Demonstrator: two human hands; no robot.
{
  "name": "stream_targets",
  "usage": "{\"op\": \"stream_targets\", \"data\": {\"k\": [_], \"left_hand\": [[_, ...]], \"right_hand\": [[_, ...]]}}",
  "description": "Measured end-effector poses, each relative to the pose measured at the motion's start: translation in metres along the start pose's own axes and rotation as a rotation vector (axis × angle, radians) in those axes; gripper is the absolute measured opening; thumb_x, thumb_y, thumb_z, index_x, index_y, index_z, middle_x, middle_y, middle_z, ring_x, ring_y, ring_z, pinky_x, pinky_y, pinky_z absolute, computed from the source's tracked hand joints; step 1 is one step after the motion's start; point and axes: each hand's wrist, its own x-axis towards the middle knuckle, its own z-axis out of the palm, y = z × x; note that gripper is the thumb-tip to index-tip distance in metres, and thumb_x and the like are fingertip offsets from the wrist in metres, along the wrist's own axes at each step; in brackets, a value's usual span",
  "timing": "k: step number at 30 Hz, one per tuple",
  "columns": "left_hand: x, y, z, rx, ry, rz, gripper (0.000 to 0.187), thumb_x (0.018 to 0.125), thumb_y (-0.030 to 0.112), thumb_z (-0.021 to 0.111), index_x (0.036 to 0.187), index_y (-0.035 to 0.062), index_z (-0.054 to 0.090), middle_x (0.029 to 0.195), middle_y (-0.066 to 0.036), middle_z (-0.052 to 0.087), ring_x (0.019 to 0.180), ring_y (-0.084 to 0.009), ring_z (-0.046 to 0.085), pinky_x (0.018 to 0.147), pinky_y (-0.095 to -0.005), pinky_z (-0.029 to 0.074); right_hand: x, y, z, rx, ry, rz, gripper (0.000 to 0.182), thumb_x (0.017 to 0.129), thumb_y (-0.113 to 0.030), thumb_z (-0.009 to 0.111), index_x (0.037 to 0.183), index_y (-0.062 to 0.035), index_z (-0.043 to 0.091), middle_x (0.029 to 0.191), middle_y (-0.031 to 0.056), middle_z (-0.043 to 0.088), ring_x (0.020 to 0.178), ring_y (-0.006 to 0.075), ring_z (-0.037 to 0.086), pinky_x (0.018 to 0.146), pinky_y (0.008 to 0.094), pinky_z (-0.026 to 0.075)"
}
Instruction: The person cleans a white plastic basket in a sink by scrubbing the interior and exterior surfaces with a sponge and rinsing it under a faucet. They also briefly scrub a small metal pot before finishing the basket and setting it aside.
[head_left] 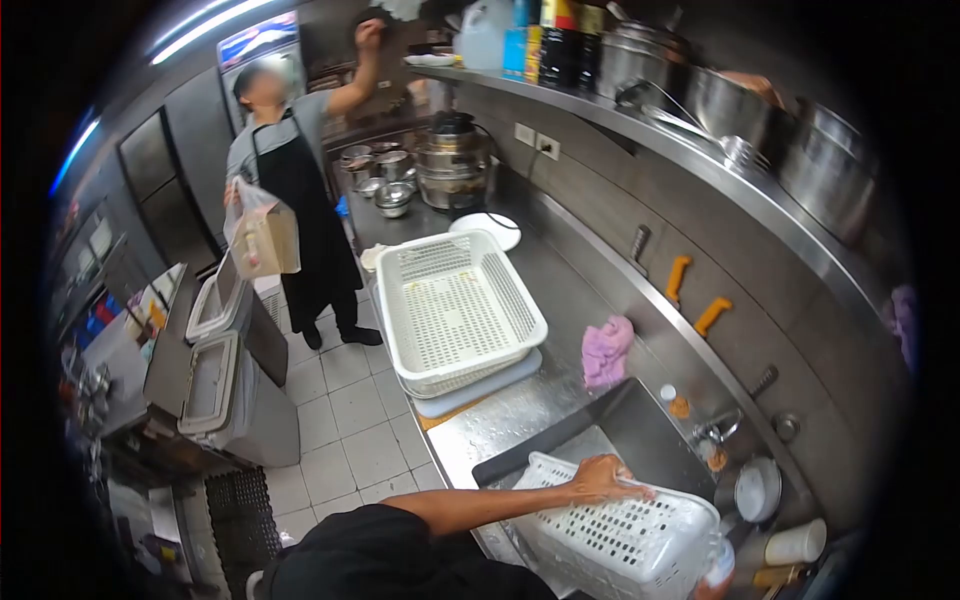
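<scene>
In the head view, a white perforated plastic basket [620, 535] lies tilted on its side, partly in the steel sink [660, 435]. My left hand [603, 480] reaches across from the lower left and grips the basket's upper edge, fingers closed over it. The basket's surface looks wet. At the basket's right end, near the bottom of the view, a blurred skin-toned shape shows, probably my right hand [716, 575]; its fingers cannot be made out. A larger white basket [395, 310] stands on the counter beyond the sink, over a white board [480, 385].
A pink cloth [607, 350] lies beside the sink, with a faucet [718, 428] on its wall side. Orange-handled knives [712, 315] hang along the wall. Pots [640, 60] line the shelf above. A co-worker [300, 190] holding a bag [265, 235] stands near bins [235, 400].
</scene>
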Motion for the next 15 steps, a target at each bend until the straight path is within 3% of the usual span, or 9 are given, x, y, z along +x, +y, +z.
{"op": "stream_targets", "data": {"k": [3,5,7,8,9,11,12,14,15], "left_hand": [[-0.001,-0.026,0.004,-0.214,-0.051,-0.074,0.078,0.075,0.077,0.061,0.083,0.0011,0.077,0.074,-0.018,0.07,0.075,-0.027,0.068,0.071,-0.0362,0.051],[0.01,-0.042,0.007,-0.254,0.025,-0.018,0.079,0.082,0.076,0.051,0.08,0.0015,0.076,0.074,-0.015,0.069,0.075,-0.0238,0.066,0.071,-0.0346,0.049],[0.012,-0.037,-0.013,-0.487,-0.207,-0.11,0.08,0.089,0.073,0.044,0.074,-0.0011,0.072,0.07,-0.015,0.068,0.069,-0.021,0.064,0.069,-0.0394,0.048],[0.01,-0.032,-0.005,-0.363,-0.024,0.048,0.088,0.09,0.076,0.034,0.063,-0.0017,0.066,0.061,-0.016,0.063,0.062,-0.0251,0.062,0.064,-0.0435,0.047],[0.014,-0.031,-0.008,-0.36,-0.013,0.05,0.088,0.09,0.076,0.034,0.063,-0.0017,0.066,0.061,-0.016,0.063,0.062,-0.0251,0.062,0.064,-0.0435,0.047],[0.003,0.004,-0.024,0.03,-0.172,0.195,0.09,0.091,0.075,0.029,0.056,-0.0011,0.06,0.055,-0.019,0.059,0.056,-0.0339,0.06,0.059,-0.0474,0.047],[-0.014,0.025,-0.023,0.331,-0.048,0.3,0.088,0.093,0.072,0.03,0.054,-0.0014,0.06,0.054,-0.022,0.057,0.053,-0.0416,0.059,0.057,-0.0488,0.049],[-0.024,0.009,0.022,0.43,-0.027,0.343,0.085,0.092,0.071,0.034,0.056,0.0,0.062,0.058,-0.024,0.06,0.058,-0.0415,0.063,0.057,-0.0478,0.052],[-0.029,0.003,0.038,0.398,-0.021,0.342,0.084,0.092,0.071,0.035,0.057,0.0006,0.064,0.059,-0.024,0.06,0.058,-0.0405,0.064,0.057,-0.0472,0.052]], "right_hand": [[-0.006,0.007,-0.01,-0.027,-0.045,-0.011,0.041,0.087,-0.017,0.064,0.124,0.0006,0.058,0.118,0.0202,0.064,0.107,0.0314,0.061,0.096,0.0403,0.044],[-0.003,0.012,-0.018,-0.049,-0.106,-0.053,0.04,0.087,-0.015,0.064,0.124,0.001,0.058,0.118,0.0195,0.065,0.107,0.0297,0.061,0.096,0.0392,0.044],[0.008,0.018,-0.026,-0.067,-0.22,-0.143,0.04,0.087,-0.014,0.063,0.124,0.0013,0.059,0.119,0.0189,0.065,0.107,0.0281,0.062,0.097,0.0381,0.045],[0.016,0.02,-0.025,-0.062,-0.289,-0.197,0.04,0.087,-0.013,0.063,0.124,0.0015,0.059,0.119,0.0185,0.065,0.107,0.0272,0.062,0.097,0.0376,0.045],[0.027,0.028,-0.022,-0.061,-0.353,-0.251,0.04,0.087,-0.012,0.063,0.124,0.0017,0.059,0.119,0.0182,0.065,0.107,0.0264,0.062,0.097,0.0371,0.045],[0.043,0.021,0.002,-0.117,-0.475,-0.193,0.047,0.084,-0.022,0.067,0.126,-0.0008,0.058,0.122,0.0196,0.063,0.112,0.0319,0.059,0.099,0.0409,0.044],[0.039,-0.027,0.024,-0.397,-0.503,-0.141,0.046,0.082,-0.028,0.068,0.12,-0.0024,0.061,0.116,0.0205,0.063,0.109,0.0344,0.059,0.097,0.0438,0.044],[0.035,-0.098,0.06,-0.96,-0.532,-0.028,0.047,0.077,-0.041,0.07,0.107,-0.0055,0.067,0.104,0.0225,0.063,0.102,0.0395,0.059,0.093,0.0497,0.045],[0.038,-0.06,0.085,-0.94,-0.47,-0.205,0.041,0.077,-0.04,0.069,0.097,-0.0044,0.069,0.093,0.0197,0.067,0.091,0.0397,0.063,0.09,0.051,0.046]]}}
